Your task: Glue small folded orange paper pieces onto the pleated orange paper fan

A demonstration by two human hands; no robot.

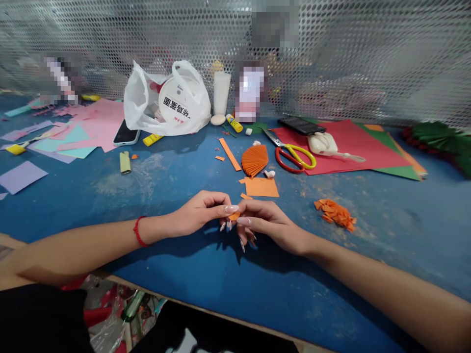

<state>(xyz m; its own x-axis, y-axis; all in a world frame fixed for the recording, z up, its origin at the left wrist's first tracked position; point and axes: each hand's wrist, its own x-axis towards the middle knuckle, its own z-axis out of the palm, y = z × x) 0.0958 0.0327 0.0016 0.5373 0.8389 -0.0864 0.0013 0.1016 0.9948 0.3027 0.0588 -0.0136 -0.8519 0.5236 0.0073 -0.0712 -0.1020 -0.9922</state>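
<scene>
Orange paper piece (234,215), small — pinched by left hand (198,214) and right hand (277,226), ridged pleated fan (255,161) beyond

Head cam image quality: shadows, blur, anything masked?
Head view: left hand and right hand cast dark shadows on the blue table; green folded paper, far right, looks soft; pixelated blocks mask patches along the perforated screen.

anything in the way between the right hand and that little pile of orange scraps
Nothing visible stands between the right hand and the pile of orange scraps, which lies past its wrist on the blue table. The small orange paper piece is at the fingertips, where it meets the left hand.
</scene>
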